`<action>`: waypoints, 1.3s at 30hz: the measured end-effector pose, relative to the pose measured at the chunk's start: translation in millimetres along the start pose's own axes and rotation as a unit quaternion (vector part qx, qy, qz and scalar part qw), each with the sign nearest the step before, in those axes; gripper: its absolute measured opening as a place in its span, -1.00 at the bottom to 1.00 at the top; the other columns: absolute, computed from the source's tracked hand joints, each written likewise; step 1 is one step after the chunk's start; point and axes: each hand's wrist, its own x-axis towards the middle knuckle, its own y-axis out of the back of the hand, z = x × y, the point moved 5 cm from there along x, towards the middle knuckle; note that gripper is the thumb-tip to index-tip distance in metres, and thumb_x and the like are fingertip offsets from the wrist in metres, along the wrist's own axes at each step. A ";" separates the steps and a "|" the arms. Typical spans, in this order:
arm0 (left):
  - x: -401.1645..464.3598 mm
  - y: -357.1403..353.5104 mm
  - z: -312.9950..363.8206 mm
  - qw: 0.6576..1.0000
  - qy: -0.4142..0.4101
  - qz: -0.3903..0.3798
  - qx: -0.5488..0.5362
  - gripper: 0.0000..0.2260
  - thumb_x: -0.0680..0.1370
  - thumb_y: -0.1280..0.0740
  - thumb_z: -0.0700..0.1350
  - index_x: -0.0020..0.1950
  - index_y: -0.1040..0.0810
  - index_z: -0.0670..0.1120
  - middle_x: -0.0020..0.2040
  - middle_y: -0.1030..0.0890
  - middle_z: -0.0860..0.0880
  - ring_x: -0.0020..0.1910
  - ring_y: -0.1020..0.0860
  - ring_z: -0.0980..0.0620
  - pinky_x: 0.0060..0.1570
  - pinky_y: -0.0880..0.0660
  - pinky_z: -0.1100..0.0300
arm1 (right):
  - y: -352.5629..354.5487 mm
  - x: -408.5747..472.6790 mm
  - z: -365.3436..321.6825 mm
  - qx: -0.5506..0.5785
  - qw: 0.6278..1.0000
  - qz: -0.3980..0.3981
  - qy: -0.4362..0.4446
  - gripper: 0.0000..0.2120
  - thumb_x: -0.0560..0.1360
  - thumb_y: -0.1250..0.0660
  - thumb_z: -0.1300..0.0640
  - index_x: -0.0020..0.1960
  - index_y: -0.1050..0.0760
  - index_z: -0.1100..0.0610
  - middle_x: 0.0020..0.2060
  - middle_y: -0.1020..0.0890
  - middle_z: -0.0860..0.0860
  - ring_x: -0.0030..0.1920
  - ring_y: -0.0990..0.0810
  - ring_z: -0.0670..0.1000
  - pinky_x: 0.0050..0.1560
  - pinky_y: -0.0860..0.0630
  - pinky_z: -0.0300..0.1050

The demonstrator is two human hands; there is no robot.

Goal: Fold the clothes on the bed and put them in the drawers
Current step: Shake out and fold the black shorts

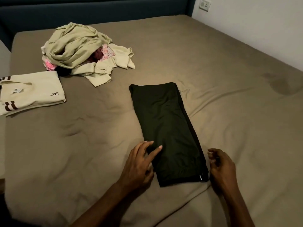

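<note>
The black trousers [165, 130], folded into a long strip, lie flat on the bed [229, 79], well apart from the unfolded heap [77, 48]. Left hand [139, 163]: fingers spread, tips resting on the near left edge. Right hand [221, 167]: fingers loosely curled, holding nothing, just beside the near right corner. The fabric looks light, limp and slick; grip both near corners to fold.

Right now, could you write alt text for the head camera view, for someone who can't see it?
A person's left hand rests straight fingers on a black garment folded into a long strip on a bed, the right hand loosely curled beside it. Farther back lie a folded cream shirt and a pile of unfolded clothes.
</note>
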 end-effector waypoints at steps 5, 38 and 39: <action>26.4 -24.1 4.7 0.987 -0.112 -0.107 0.039 -0.35 0.50 -0.36 0.03 0.60 -0.31 0.15 0.67 -0.08 -0.16 0.66 -0.01 -0.17 0.59 -0.06 -0.11 | 2.2 -4.4 -5.4 0.075 0.986 -0.109 0.097 -0.30 0.59 -0.35 0.38 0.51 -0.38 -0.29 0.51 -0.26 -0.20 0.48 -0.35 -0.15 0.41 -0.46 -0.15; 28.8 53.0 -93.7 0.840 0.407 -0.044 -0.355 -0.58 0.47 -0.55 0.11 0.16 -0.59 -0.12 0.03 -0.67 -0.11 -0.01 -0.66 -0.05 -0.14 -0.61 0.09 | -86.4 31.4 -104.7 0.276 0.906 -0.274 -0.167 -0.65 0.55 -0.46 0.06 0.22 -0.58 0.26 0.02 -0.74 0.15 -0.03 -0.74 0.12 -0.16 -0.65 -0.17; 20.7 50.0 -98.1 0.836 0.407 -0.032 -0.367 -0.51 0.44 -0.59 0.07 0.25 -0.56 -0.11 0.06 -0.65 -0.10 0.01 -0.66 -0.04 -0.18 -0.63 0.13 | -84.2 27.7 -95.4 0.290 0.900 -0.278 -0.171 -0.61 0.50 -0.49 0.12 0.26 -0.58 0.28 0.07 -0.74 0.18 0.01 -0.74 0.16 -0.13 -0.67 -0.13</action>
